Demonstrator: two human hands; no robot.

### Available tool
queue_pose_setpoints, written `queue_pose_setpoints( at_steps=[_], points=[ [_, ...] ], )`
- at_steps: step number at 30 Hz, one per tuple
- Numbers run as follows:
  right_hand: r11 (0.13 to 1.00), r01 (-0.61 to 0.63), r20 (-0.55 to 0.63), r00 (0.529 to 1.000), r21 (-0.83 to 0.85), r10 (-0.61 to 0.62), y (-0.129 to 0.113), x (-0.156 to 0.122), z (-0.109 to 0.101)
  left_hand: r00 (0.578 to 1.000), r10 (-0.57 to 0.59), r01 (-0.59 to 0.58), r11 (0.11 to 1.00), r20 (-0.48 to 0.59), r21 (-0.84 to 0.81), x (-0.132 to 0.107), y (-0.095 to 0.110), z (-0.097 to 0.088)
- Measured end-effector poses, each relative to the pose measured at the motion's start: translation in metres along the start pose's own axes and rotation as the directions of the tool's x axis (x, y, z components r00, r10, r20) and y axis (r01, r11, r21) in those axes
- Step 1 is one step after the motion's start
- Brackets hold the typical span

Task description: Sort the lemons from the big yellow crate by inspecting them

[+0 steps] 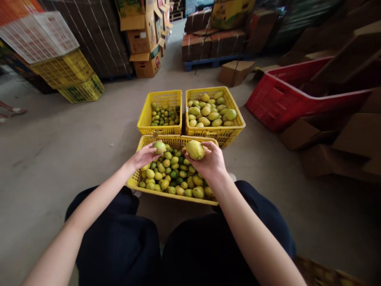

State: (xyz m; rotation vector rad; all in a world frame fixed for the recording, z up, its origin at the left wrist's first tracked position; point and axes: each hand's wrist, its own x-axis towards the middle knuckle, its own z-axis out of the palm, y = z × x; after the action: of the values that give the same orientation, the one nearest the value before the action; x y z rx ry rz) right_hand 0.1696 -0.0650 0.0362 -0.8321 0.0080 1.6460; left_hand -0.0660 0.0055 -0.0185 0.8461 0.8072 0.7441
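Note:
My left hand (145, 155) holds a small, roundish green lemon (159, 147) at its fingertips. In my right hand (212, 159) is a larger, yellower lemon (195, 149), with the fingers curled around its far side. Both hands are over the near yellow crate (175, 197), which is filled with green and yellow lemons (164, 184) of mixed sizes. Beyond it, the back left yellow crate (159, 130) contains smaller, greener fruit (165, 115). Larger, mostly yellow lemons (205, 111) fill the back right yellow crate (230, 129).
A red crate (270, 99) with cardboard in it stands at the right, beside cardboard boxes (320, 131). Stacked white and yellow crates (67, 67) are at the left. Boxes (143, 41) and a loaded blue pallet (214, 61) stand farther back. Another person's foot (18, 111) shows at the left edge.

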Motion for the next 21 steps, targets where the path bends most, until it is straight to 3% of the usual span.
queue_pose_setpoints(
  at_steps=[2,5,11,16,21],
  points=[
    [0.999,0.039,0.025,0.999,-0.012,-0.039,0.003,0.002,0.002,0.999,0.046,-0.048,0.991,-0.013,-0.126,-0.011,0.024,0.016],
    [0.996,0.083,0.050,0.995,-0.037,-0.081,0.008,0.006,0.003,0.996,0.059,-0.074,0.965,-0.068,-0.253,-0.013,0.036,0.033],
    [0.996,0.062,0.091,0.994,-0.065,-0.056,0.012,0.009,0.006,0.997,0.011,-0.038,0.932,-0.076,-0.361,0.006,0.022,0.054],
    [0.991,-0.002,0.168,0.986,-0.131,0.024,0.013,0.007,0.011,0.995,-0.062,0.027,0.920,-0.078,-0.392,0.006,0.023,0.074],
    [0.979,-0.008,0.224,0.973,-0.206,0.055,0.013,0.011,0.010,0.998,-0.013,-0.020,0.889,-0.069,-0.457,0.001,0.027,0.074]
  ],
)
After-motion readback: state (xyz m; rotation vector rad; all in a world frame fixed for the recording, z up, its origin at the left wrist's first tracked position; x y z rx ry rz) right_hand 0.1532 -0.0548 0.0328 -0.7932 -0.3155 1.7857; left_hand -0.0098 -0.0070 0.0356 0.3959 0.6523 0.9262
